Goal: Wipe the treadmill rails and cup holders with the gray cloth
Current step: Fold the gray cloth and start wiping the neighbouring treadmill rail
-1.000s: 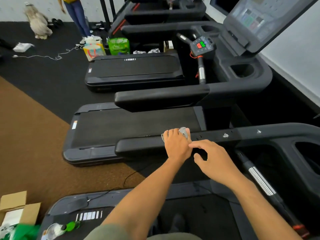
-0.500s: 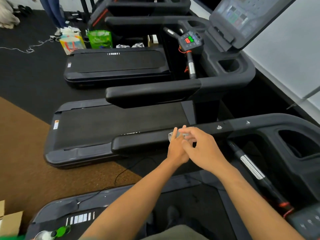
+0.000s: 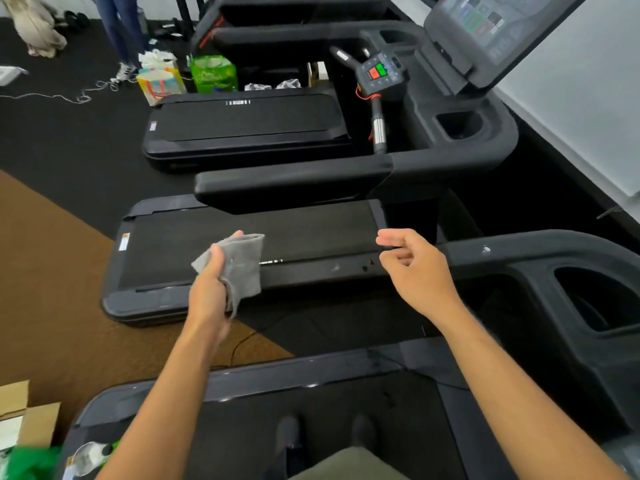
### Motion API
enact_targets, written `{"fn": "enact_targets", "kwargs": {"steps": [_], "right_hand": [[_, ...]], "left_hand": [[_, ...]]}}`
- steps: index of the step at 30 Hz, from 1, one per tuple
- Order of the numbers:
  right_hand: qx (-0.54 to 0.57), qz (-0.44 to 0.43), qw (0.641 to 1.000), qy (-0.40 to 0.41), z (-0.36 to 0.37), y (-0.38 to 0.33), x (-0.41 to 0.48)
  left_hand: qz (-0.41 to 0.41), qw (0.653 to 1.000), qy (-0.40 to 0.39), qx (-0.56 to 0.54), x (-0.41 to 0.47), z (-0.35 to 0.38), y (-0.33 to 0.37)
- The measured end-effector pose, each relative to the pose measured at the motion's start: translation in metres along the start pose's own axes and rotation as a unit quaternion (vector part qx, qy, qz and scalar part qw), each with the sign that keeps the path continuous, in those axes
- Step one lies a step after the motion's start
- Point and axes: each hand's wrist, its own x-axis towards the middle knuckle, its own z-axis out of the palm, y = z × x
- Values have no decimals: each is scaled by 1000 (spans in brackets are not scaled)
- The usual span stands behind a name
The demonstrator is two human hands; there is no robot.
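The gray cloth (image 3: 242, 263) hangs unfolded from my left hand (image 3: 209, 292), which grips it over the outer end of the black treadmill rail (image 3: 325, 273). The cloth covers that end of the rail. My right hand (image 3: 415, 268) hovers over the rail further right, fingers loosely curled and holding nothing. Small pale specks and dark holes mark the rail between my hands. The cup holder (image 3: 595, 299) of this treadmill is a dark recess at the right.
A second treadmill stands beyond, with its own rail (image 3: 294, 183), cup holder (image 3: 459, 124) and console (image 3: 379, 72). Bags (image 3: 213, 74) and a person's legs (image 3: 119, 29) are at the far left. A cardboard box (image 3: 27, 420) sits at bottom left. My feet rest on the belt below.
My left hand has pulled left along the rail, away from the right hand, and the bunched cloth now hangs open. My hands, together before, are now apart.
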Motion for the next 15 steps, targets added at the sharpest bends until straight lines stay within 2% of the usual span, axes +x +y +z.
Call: {"fn": "enact_targets", "kwargs": {"steps": [2, 3, 5, 6, 7, 8, 12, 15], "right_hand": [[-5, 13, 1000, -13, -8, 16, 3], [-9, 16, 1000, -21, -12, 24, 4], [-18, 13, 999, -39, -19, 37, 5], [-21, 12, 999, -45, -23, 42, 6], [-21, 12, 998, -49, -27, 46, 7], [-21, 12, 998, -53, -30, 50, 8], [-18, 9, 998, -60, -45, 62, 10], [-11, 3, 998, -56, -52, 69, 12]], "left_hand": [[75, 986, 1, 152, 19, 0, -15], [93, 962, 4, 258, 31, 3, -31], [113, 880, 29, 461, 47, 20, -69], [130, 840, 57, 524, 49, 32, -87], [158, 816, 86, 549, 47, 48, -102], [181, 808, 107, 550, 44, 64, -116], [228, 808, 129, 528, 30, 127, -148], [232, 813, 104, 524, 23, 160, -161]]}}
